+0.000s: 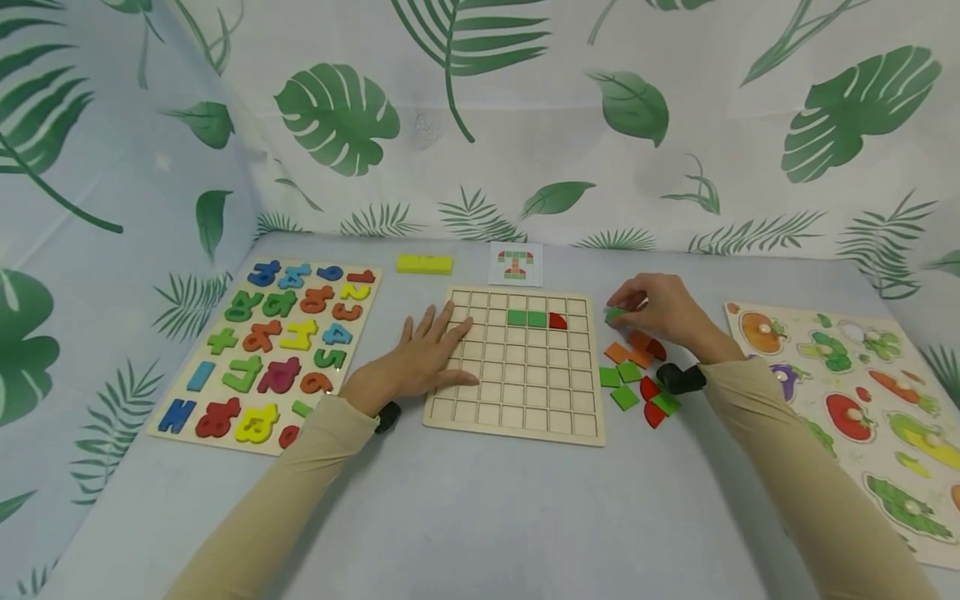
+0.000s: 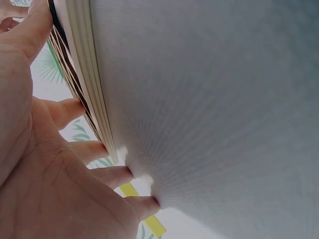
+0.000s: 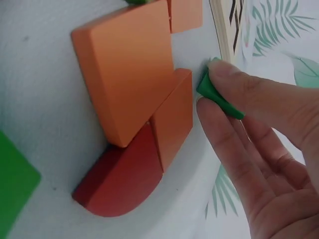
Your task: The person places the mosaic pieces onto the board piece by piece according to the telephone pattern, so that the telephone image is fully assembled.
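My left hand (image 1: 412,362) lies with spread, straight fingers over the left edge of a wooden grid board (image 1: 517,396). On the board's upper rows sit two green square blocks (image 1: 527,318) and a red quarter-round block (image 1: 557,321). Just beyond the board's right edge, my right hand (image 1: 663,310) pinches a green block (image 3: 219,97) between thumb and fingers. Beneath and beside that hand lie loose orange blocks (image 3: 129,64), green square blocks (image 1: 625,397) and red quarter-round blocks (image 1: 654,415). A pattern card (image 1: 515,264) stands behind the board, showing a red, green and orange figure.
A number puzzle board (image 1: 206,400) with colourful raised pieces is on the left. To the right, a vegetable puzzle board (image 1: 817,383) lies partly behind the right sleeve. A yellow block (image 1: 424,265) sits near the back, before the leaf-print cloth (image 1: 525,125).
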Available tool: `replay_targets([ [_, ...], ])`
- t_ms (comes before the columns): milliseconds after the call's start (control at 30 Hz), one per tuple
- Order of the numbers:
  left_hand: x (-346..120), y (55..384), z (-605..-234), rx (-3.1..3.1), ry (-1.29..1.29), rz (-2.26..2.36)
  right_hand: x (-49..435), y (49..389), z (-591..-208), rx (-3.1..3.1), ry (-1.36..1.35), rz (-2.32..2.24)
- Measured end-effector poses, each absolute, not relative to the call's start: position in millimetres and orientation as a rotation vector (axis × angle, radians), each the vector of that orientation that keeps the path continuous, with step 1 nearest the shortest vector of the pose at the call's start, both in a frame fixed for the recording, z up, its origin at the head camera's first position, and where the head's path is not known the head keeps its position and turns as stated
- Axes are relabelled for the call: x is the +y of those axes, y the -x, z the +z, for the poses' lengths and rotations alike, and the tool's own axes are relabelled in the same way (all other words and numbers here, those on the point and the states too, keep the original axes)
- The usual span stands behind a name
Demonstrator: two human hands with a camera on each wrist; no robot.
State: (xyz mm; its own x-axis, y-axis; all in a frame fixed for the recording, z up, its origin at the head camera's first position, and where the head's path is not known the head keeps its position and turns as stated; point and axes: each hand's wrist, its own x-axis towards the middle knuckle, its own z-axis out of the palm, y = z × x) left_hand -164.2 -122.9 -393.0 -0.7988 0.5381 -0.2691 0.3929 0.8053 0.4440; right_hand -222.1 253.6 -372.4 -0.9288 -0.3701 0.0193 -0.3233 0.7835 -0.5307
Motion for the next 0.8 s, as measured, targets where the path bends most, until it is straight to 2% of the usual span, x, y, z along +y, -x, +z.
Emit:
replay_targets([
  [300,-123,164,-394,2.609,-0.708,0.522,234,220,-362,2.94,0.739,-0.936],
  [800,-123,164,-391,2.606,-0.689,0.5,139,221,-344,2.713,1.082,-1.16],
])
